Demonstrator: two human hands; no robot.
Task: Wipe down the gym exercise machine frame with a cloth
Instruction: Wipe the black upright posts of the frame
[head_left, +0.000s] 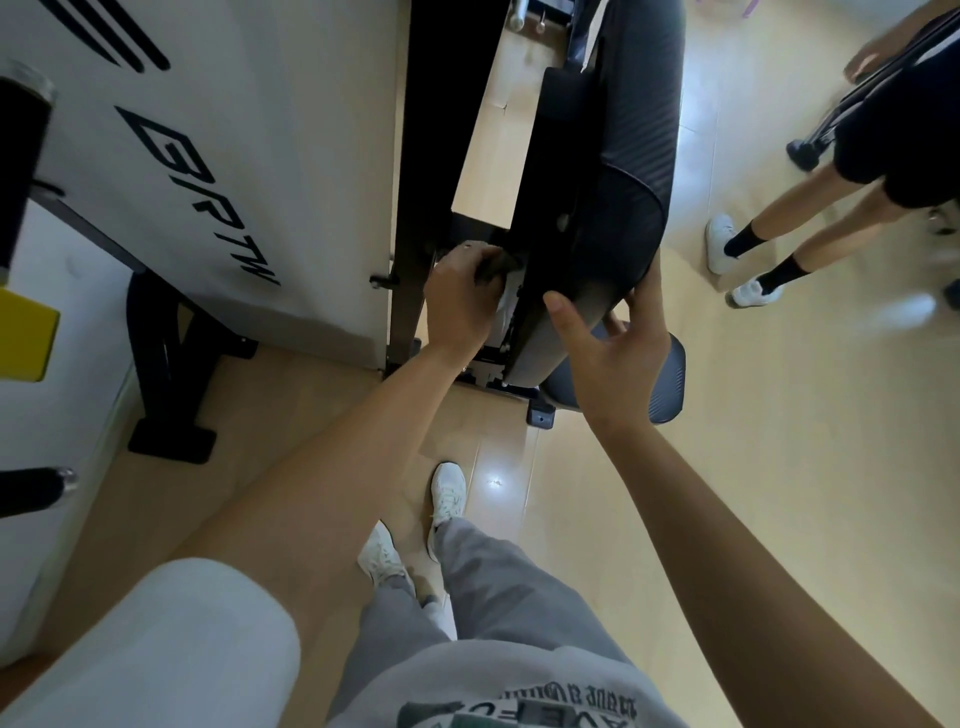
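I see my left hand (460, 296) pushed into the gap between the dark upright frame (415, 171) and the back pad (613, 171), fingers clenched around a dark cloth (496, 267). The cloth sits bunched at the fingertips, pressed against the metal just behind the pad; a paler strip of it, or of the machine, shows below the knuckles, and I cannot tell which. My right hand (618, 358) grips the near, lower end of the back pad, thumb on its left face and fingers wrapped round the right edge, so it is grasping the pad. The round seat (667, 379) lies just below that hand, partly hidden by it. To the left stands a white panel (234, 171) with black lettering, and near it a black foot (171, 395) rests on the wooden floor (779, 415). My white shoes (447, 493) are near the bottom centre. Far right, another person's legs (769, 228) in black socks stand well apart from the machine.
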